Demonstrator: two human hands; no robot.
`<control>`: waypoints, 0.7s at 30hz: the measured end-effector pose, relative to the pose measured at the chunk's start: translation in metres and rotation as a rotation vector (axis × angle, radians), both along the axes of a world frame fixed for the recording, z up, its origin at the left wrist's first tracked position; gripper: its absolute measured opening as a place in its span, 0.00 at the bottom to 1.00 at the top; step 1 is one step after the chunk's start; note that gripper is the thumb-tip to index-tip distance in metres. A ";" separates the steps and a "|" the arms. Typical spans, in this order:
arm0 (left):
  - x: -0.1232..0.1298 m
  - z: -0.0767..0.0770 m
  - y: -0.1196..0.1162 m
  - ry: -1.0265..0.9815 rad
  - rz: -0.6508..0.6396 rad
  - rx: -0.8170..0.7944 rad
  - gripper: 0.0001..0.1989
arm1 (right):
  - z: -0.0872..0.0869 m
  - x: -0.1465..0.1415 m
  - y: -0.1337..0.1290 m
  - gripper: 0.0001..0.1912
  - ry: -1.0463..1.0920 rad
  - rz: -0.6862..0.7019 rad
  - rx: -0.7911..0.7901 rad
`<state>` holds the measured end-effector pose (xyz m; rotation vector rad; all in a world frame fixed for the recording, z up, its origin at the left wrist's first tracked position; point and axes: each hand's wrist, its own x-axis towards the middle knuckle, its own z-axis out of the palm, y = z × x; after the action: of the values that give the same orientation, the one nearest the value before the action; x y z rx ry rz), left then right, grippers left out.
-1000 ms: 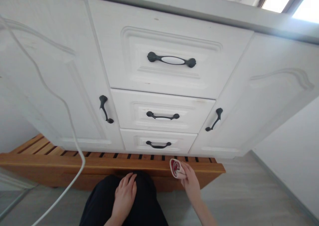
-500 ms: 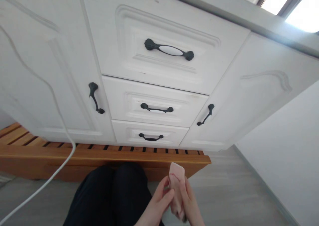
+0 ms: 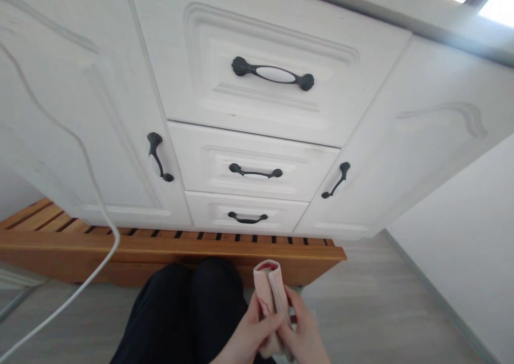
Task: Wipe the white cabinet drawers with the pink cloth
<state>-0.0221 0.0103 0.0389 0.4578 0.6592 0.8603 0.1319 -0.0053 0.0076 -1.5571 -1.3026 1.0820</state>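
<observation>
A folded, soft-looking pink item (image 3: pixel 264 290) with pale edges and a red inner face stands upright between my hands, low in the view. Its exact kind is not clear. My left hand (image 3: pixel 254 329) grips it from the left, the thumb lying across its near face. On the other side, my right hand (image 3: pixel 301 326) has its fingers closed around the right edge. The top end faces me and shows a folded opening with red inside. Its lower end is partly hidden by my hands.
Ahead stands a white cabinet (image 3: pixel 257 128) with dark-handled drawers and doors, resting on a slatted wooden platform (image 3: pixel 160 243). A white cable (image 3: pixel 92 275) hangs at the left. My dark-trousered knees (image 3: pixel 176 310) are below. A white wall (image 3: pixel 474 209) rises on the right above grey flooring (image 3: pixel 373 300).
The pink item has shifted left and turned, so its folded end with the red inside now shows. Both hands have moved slightly left with it, and the right fingers have changed their grip.
</observation>
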 end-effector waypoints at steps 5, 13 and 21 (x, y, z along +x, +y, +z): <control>0.005 -0.012 -0.002 0.047 0.070 -0.014 0.43 | -0.003 0.010 0.003 0.27 0.109 -0.164 -0.103; 0.001 -0.034 0.009 0.219 0.096 -0.122 0.19 | 0.019 0.014 -0.002 0.34 0.790 -0.204 -0.423; 0.003 -0.022 0.016 0.052 0.250 -0.590 0.18 | -0.006 0.014 -0.010 0.37 1.075 -0.235 -0.305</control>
<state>-0.0196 0.0268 0.0164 -0.1375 0.9896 0.8414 0.1458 -0.0158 0.0019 -0.9827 -0.2267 1.6580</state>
